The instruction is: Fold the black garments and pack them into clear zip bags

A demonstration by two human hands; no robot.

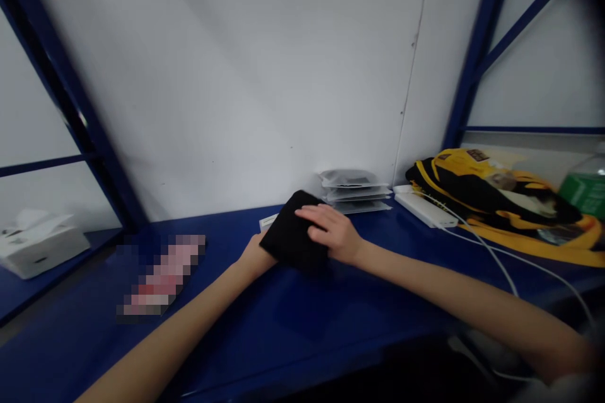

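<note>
A flat, black, fabric-like piece (295, 230), perhaps folded cloth or a pouch, is held up over the blue tabletop and tilted. My left hand (255, 257) supports it from the left and below; most of its fingers are hidden behind the black piece. On its upper face lie the stretched fingers and thumb of my right hand (333, 232), coming from the right. A small white card or label (268, 222) shows just beyond my left hand; whether it is attached to the black piece I cannot tell.
Behind my right hand is a stack of clear plastic packets (357, 192). Farther right are a white power bank (425, 209) with cables, a black-and-yellow bag (491, 189) and a green-labelled bottle (586, 189). A blurred pink item (163, 274) and a tissue pack (42, 242) lie left.
</note>
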